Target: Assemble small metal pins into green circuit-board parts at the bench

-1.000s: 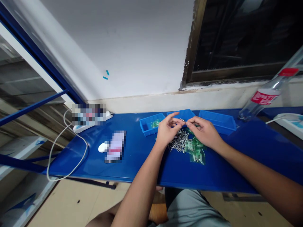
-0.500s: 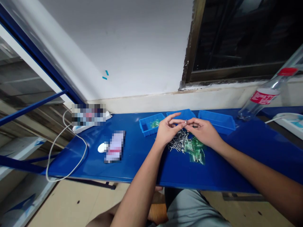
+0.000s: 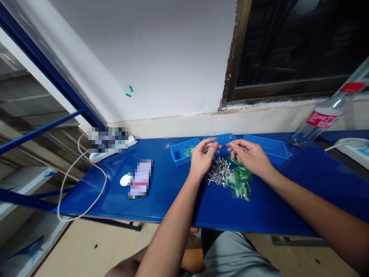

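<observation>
My left hand [image 3: 204, 154] hovers over the left side of a pile of thin metal pins with thicker heads [image 3: 218, 172]. Its fingers are curled towards the thumb, and what they hold, if anything, is hidden. Facing it, my right hand [image 3: 247, 154] is above small green plastic packets [image 3: 240, 179], thumb and forefinger pinched. A small metal piece [image 3: 230, 135] shows just above those fingertips, against the middle blue bin [image 3: 221, 139]; I cannot tell whether they grip it. Fingertips of the two hands are apart.
A left blue bin [image 3: 178, 158] contains green packets; a right blue bin [image 3: 278, 148] stands behind my right hand. An upright bottle [image 3: 324, 117], a power strip [image 3: 127, 144] with a looping white cable [image 3: 62, 188], a white round object [image 3: 125, 180] and a blurred-out flat item [image 3: 141, 179] share the blue table [image 3: 170, 200].
My hands have separated; their fingertips were together around a small metal piece. The left fingers have curled in more. A small metal piece now shows higher, by the middle bin.
</observation>
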{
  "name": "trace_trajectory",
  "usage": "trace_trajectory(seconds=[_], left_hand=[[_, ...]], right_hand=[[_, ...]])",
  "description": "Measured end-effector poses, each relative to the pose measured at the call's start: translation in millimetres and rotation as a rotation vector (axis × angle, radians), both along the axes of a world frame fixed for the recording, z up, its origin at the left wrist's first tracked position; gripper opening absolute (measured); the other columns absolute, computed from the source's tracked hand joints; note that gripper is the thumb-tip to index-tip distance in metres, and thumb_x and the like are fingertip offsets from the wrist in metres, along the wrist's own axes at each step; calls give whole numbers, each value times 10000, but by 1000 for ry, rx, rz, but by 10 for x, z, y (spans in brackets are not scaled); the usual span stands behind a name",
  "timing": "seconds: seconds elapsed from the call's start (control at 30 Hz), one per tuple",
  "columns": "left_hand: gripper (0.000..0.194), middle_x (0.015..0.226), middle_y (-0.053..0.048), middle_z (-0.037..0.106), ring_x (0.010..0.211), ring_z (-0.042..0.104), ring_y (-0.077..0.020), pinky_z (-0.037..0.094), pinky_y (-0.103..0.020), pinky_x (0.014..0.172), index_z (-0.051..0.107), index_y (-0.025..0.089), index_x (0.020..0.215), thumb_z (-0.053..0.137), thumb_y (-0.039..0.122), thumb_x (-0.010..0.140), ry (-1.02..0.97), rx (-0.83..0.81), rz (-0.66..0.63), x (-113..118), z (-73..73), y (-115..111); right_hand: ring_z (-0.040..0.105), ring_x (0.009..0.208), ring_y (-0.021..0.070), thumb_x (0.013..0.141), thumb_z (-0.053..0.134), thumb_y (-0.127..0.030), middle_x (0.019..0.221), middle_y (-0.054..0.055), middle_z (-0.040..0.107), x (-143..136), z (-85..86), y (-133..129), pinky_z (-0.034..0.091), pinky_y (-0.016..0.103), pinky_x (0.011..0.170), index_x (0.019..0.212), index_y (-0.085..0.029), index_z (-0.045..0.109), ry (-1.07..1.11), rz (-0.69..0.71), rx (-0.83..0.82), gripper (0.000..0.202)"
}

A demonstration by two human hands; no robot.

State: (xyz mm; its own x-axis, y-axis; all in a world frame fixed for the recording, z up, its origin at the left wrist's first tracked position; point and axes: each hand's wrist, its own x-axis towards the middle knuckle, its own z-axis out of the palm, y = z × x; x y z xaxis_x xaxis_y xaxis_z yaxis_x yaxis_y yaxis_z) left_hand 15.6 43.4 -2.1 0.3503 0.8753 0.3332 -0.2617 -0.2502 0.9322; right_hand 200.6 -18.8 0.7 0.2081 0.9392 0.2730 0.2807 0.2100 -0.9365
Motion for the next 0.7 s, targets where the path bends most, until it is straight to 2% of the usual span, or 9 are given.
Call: trace_trajectory(seconds=[0.13, 0.27, 0.37, 0.47, 0.53, 0.6, 0.7], left_hand=[[357, 904, -84, 788, 736, 697, -156, 537, -292, 714, 725, 164, 1161, 740, 441, 936, -20, 0, -2, 5, 1, 4], [393, 896, -85, 783, 732, 695, -159, 531, -290, 707, 728, 162, 1159, 742, 484, 934, -19, -6, -9, 6, 0, 0], [416, 896, -88, 781, 729, 694, -162, 528, -290, 698, 727, 163, 1158, 734, 515, 937, -16, -1, -3, 1, 4, -1], [429, 895, -87, 779, 726, 690, -159, 528, -286, 692, 723, 160, 1161, 722, 530, 944, -21, 8, 3, -4, 8, -3], [423, 894, -85, 774, 721, 685, -153, 530, -281, 688, 722, 156, 1160, 717, 523, 949, -26, 16, 4, -6, 9, -5], [410, 892, -84, 770, 716, 681, -148, 530, -275, 680, 723, 156, 1156, 710, 514, 956, -26, 22, 7, -9, 9, -9], [391, 902, -86, 771, 721, 681, -147, 534, -273, 673, 726, 164, 1157, 700, 505, 967, -15, 30, 6, -11, 6, -13]], right_hand=[[528, 471, 103, 895, 712, -669, 689, 23, 698, -3, 23, 13, 401, 243, 445, 981, -186, 738, 29, -9, -12, 491], [573, 444, 121, 864, 719, -708, 625, 29, 685, 2, 34, 16, 384, 248, 424, 841, -176, 728, 22, -4, -110, 532], [603, 457, 145, 908, 682, -684, 611, 28, 687, 9, 22, 1, 441, 273, 464, 799, -189, 721, -72, 10, -95, 508], [707, 657, 204, 973, 666, -555, 767, 52, 765, 17, 2, -22, 549, 328, 618, 919, -219, 769, -343, 37, 49, 355], [735, 850, 245, 993, 670, -453, 939, 68, 799, 18, -13, -33, 587, 393, 776, 1001, -245, 790, -580, 114, 187, 241], [714, 1006, 278, 995, 682, -384, 1058, 75, 800, 13, -35, -35, 576, 459, 915, 1043, -250, 793, -762, 226, 303, 181], [666, 1128, 302, 991, 698, -342, 1122, 77, 793, -5, -81, -21, 556, 499, 998, 1111, -241, 781, -873, 337, 371, 178]])
